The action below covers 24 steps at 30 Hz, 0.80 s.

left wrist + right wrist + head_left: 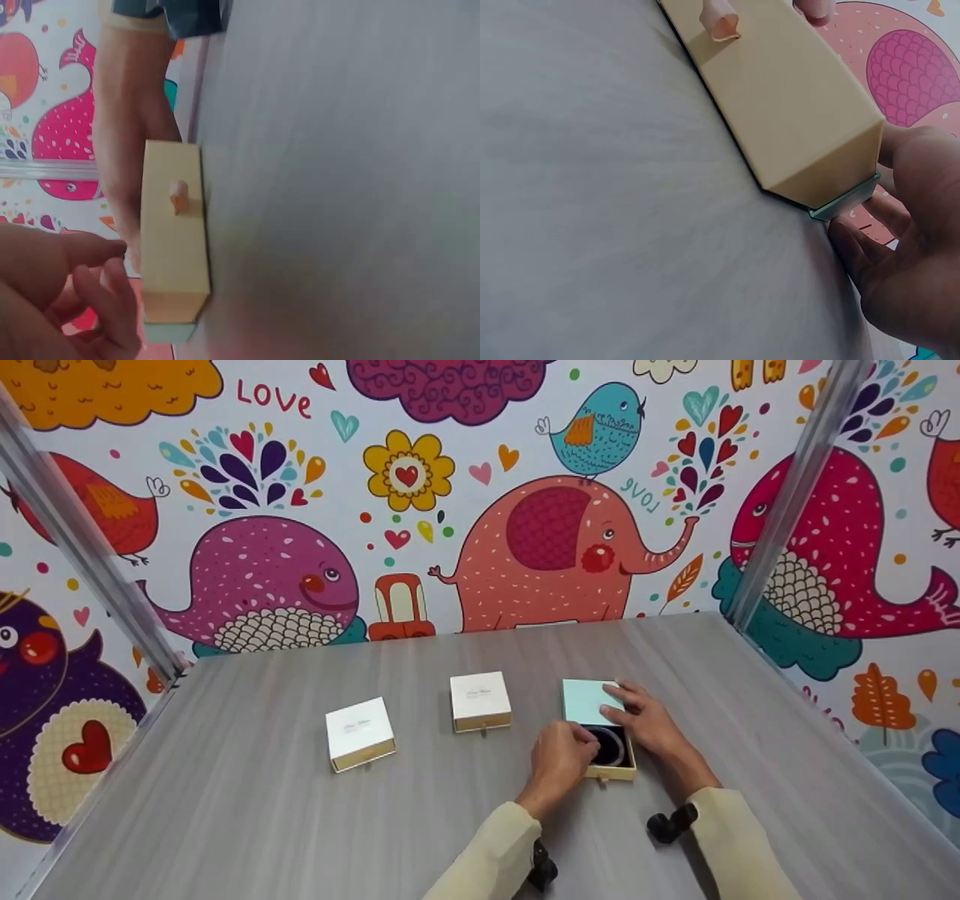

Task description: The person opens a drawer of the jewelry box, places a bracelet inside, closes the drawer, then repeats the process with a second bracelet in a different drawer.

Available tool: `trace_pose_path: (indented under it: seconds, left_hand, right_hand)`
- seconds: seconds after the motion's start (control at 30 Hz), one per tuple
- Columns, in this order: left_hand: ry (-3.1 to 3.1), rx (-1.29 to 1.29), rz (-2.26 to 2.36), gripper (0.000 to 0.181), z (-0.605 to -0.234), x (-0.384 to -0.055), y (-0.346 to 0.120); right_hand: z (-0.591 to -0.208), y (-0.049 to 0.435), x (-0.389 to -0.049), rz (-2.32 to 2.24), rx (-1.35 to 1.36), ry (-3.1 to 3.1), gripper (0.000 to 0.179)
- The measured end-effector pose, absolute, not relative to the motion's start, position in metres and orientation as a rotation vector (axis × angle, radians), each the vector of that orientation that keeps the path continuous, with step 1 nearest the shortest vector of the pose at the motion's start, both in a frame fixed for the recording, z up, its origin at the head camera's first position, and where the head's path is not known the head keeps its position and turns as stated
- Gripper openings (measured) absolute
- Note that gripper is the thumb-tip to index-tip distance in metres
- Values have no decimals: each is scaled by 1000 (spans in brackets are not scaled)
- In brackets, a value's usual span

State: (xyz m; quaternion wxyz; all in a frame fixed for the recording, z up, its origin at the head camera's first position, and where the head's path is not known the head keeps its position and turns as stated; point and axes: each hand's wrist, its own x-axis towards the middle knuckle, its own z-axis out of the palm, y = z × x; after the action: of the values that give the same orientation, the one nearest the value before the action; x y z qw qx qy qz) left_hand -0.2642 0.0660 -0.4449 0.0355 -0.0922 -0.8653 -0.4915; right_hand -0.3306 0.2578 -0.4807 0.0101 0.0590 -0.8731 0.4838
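A small box with a mint-green sleeve [583, 701] lies at the right of the table, its gold drawer [616, 772] pulled out towards the person. Inside, a dark ring-shaped bracelet [619, 746] rests against black lining. Over the drawer's left side, my left hand [561, 757] pinches at the bracelet's left edge with thumb and forefinger; the fingertips cover that part. My right hand [654, 726] grips the sleeve at its right side, fingers reaching over the top. The drawer's pull tab [178, 196] faces the left wrist camera, which looks at its front wall.
Two white boxes with gold sides stand further left, one at the middle [480, 697] and one nearer the left [360, 731]. A wall with printed animals [555, 555] closes off the back of the grey table [300, 825]. Metal posts [787, 495] rise at both sides.
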Motion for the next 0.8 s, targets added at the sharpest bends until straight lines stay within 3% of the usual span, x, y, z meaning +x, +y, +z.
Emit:
trace_pose_path:
  seconds: [0.23, 0.47, 0.8]
  left_hand:
    - [-2812, -285, -1751, 14, -440, -247, 64]
    - [-2840, -101, -1982, 23, -445, -234, 68]
    - [-2802, 30, -2453, 11, -459, -236, 74]
  right_hand:
    - [-482, 259, -331, 1530, 154, -2726, 59]
    - [-484, 258, -331, 1578, 151, -2670, 56]
    - [-484, 257, -332, 1598, 162, -2636, 56]
